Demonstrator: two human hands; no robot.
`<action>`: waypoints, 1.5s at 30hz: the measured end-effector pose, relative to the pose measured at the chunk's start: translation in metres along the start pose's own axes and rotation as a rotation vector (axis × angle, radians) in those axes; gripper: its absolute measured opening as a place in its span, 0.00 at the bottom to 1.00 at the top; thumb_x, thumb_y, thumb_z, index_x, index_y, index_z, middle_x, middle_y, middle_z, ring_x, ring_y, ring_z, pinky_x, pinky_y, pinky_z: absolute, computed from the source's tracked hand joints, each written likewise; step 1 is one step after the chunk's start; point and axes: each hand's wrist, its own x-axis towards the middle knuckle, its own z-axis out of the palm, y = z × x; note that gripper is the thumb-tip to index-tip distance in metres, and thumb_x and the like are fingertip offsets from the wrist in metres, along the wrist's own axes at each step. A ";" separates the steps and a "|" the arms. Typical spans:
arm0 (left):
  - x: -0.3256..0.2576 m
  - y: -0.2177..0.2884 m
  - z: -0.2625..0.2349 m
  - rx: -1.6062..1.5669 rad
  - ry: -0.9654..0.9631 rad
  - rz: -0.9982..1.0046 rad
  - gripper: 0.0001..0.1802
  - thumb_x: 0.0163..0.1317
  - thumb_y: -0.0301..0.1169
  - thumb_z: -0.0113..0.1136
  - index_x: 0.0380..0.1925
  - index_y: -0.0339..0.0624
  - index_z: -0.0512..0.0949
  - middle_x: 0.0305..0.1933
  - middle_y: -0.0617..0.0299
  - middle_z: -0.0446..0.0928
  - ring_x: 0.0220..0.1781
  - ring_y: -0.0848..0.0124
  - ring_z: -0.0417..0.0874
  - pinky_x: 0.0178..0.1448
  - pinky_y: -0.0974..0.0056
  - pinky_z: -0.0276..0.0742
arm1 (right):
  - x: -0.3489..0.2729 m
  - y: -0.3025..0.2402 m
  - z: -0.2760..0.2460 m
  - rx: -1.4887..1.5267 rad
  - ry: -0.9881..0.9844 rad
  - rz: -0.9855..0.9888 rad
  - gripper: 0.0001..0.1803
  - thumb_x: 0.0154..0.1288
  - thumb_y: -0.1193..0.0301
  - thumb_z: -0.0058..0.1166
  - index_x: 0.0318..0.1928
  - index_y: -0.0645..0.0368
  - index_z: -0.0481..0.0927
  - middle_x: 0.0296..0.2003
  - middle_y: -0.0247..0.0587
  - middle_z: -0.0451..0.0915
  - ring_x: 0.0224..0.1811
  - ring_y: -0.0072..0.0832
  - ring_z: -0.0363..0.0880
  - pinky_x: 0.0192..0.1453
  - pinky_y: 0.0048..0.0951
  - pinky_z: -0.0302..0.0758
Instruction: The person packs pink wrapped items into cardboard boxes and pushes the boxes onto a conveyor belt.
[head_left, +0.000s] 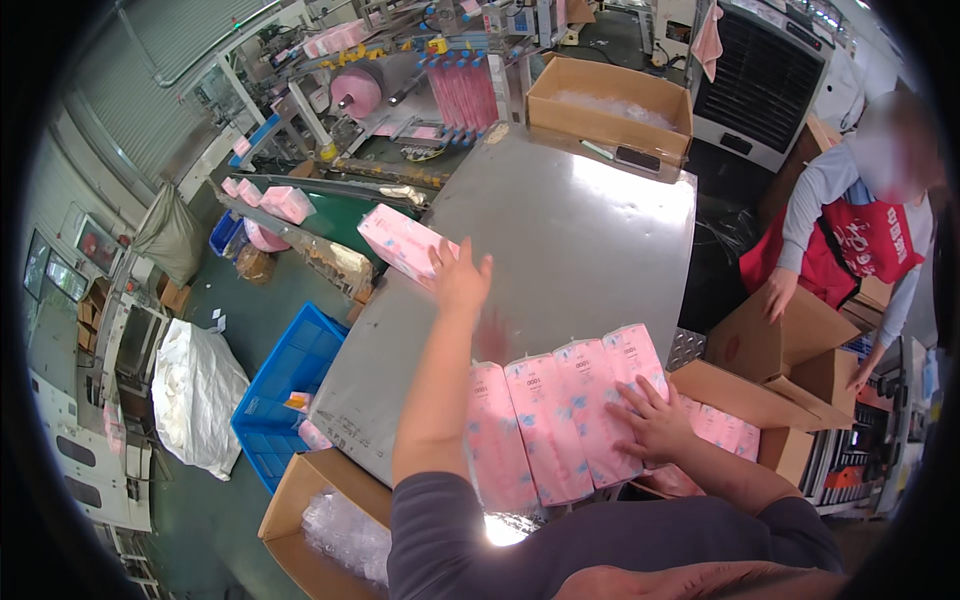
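My left hand (460, 282) reaches across the metal table, fingers spread, touching the near end of a pink tissue pack (398, 240). That pack lies at the table's left edge, where the green conveyor ends. Close to my body, several tall pink tissue packs (545, 430) stand side by side in a row. My right hand (652, 420) lies with its fingers apart on the rightmost pack of the row. An open cardboard box (785, 455) just right of that hand holds more pink packs.
More packs (287, 203) sit on the green conveyor (345, 215). A blue crate (285, 385) and a box of clear plastic bags (345, 525) stand left of the table (570, 250). Another carton (610, 105) is at its far end. A co-worker (850, 215) handles a cardboard box at right.
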 end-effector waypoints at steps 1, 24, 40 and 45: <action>0.012 0.005 0.000 -0.021 0.016 -0.054 0.34 0.63 0.55 0.57 0.65 0.51 0.68 0.75 0.51 0.56 0.78 0.48 0.49 0.72 0.27 0.47 | -0.001 0.000 0.000 -0.007 0.018 -0.003 0.37 0.64 0.34 0.43 0.69 0.33 0.67 0.75 0.34 0.54 0.78 0.44 0.49 0.72 0.68 0.46; -0.306 -0.144 -0.033 -1.622 -0.026 -0.872 0.31 0.72 0.41 0.49 0.72 0.42 0.59 0.74 0.47 0.58 0.70 0.55 0.67 0.71 0.50 0.64 | 0.009 0.092 0.080 2.035 0.224 0.229 0.32 0.79 0.52 0.35 0.74 0.57 0.56 0.69 0.43 0.65 0.66 0.34 0.69 0.68 0.37 0.68; -0.243 0.051 -0.020 -1.606 -0.985 -0.554 0.35 0.72 0.43 0.50 0.74 0.43 0.54 0.74 0.47 0.60 0.65 0.59 0.73 0.67 0.51 0.68 | -0.225 0.157 -0.106 2.637 0.203 0.396 0.35 0.74 0.44 0.40 0.69 0.56 0.67 0.65 0.45 0.72 0.66 0.38 0.71 0.72 0.41 0.64; -0.276 0.192 0.047 -1.335 -1.607 -0.430 0.36 0.72 0.44 0.50 0.74 0.43 0.52 0.73 0.47 0.61 0.63 0.60 0.75 0.66 0.51 0.70 | -0.372 0.146 -0.151 2.018 0.015 0.683 0.32 0.73 0.47 0.42 0.64 0.59 0.72 0.62 0.47 0.75 0.63 0.39 0.74 0.68 0.40 0.67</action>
